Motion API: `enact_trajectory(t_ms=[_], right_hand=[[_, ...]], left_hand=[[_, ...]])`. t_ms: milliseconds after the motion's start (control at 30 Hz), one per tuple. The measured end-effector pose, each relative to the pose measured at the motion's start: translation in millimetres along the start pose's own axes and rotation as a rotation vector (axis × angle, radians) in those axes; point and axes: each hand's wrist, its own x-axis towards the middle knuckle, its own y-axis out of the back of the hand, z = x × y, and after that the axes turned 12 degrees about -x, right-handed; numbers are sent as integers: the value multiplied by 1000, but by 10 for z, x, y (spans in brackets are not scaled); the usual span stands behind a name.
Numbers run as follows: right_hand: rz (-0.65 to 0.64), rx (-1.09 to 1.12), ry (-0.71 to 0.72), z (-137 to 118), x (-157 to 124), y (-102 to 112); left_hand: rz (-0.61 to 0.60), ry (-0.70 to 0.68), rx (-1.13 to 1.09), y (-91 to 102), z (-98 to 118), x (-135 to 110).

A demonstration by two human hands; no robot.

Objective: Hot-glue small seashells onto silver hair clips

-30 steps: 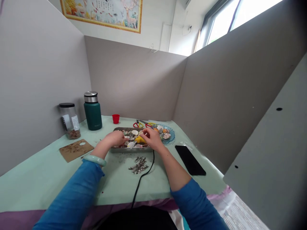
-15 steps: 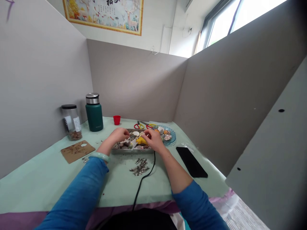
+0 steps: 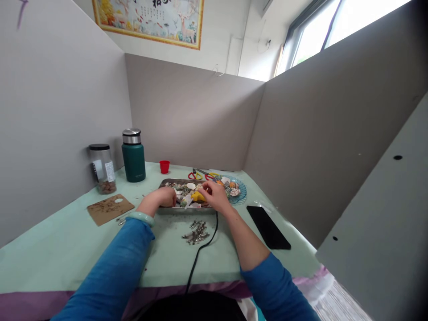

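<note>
A shallow metal tray (image 3: 187,211) holds a jumble of shells (image 3: 182,191), pale and grey-green pieces and a bright yellow piece (image 3: 197,196). My left hand (image 3: 165,196) reaches down into the tray's left side, fingers curled; their tips and anything in them are hidden. Over the right side, my right hand (image 3: 216,195) has thumb and fingers drawn together in a pinch beside the yellow piece. What it pinches, if anything, is too small to tell. Small metal clips or findings (image 3: 196,232) lie heaped on the cloth before the tray.
A blue glass plate (image 3: 241,192) of shells stands right of the tray, pliers (image 3: 195,175) behind. A black phone (image 3: 268,227) lies right. At left are a cardboard piece (image 3: 110,208), a jar (image 3: 103,171), a green flask (image 3: 133,160) and a red cup (image 3: 164,166). A black cord (image 3: 200,251) crosses the front.
My left hand has dropped lower and to the left, into the tray's near left part, its fingers now curled downward. My right hand stays almost in place. The view has shifted slightly.
</note>
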Motion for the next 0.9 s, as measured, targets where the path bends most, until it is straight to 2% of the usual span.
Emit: enact_trajectory(t_ms=[233, 400, 600, 767, 900], right_hand=[[1, -4, 15, -1, -1, -6], [-6, -10, 28, 6, -8, -14], [-5, -20, 22, -2, -8, -7], [-4, -22, 21, -9, -10, -2], [-9, -20, 27, -10, -10, 4]], left_hand=[[63, 19, -2, 5, 0, -2], [126, 113, 94, 38, 47, -54], [144, 46, 48, -45, 77, 40], [262, 14, -15, 13, -4, 48], [117, 72, 31, 25, -19, 4]])
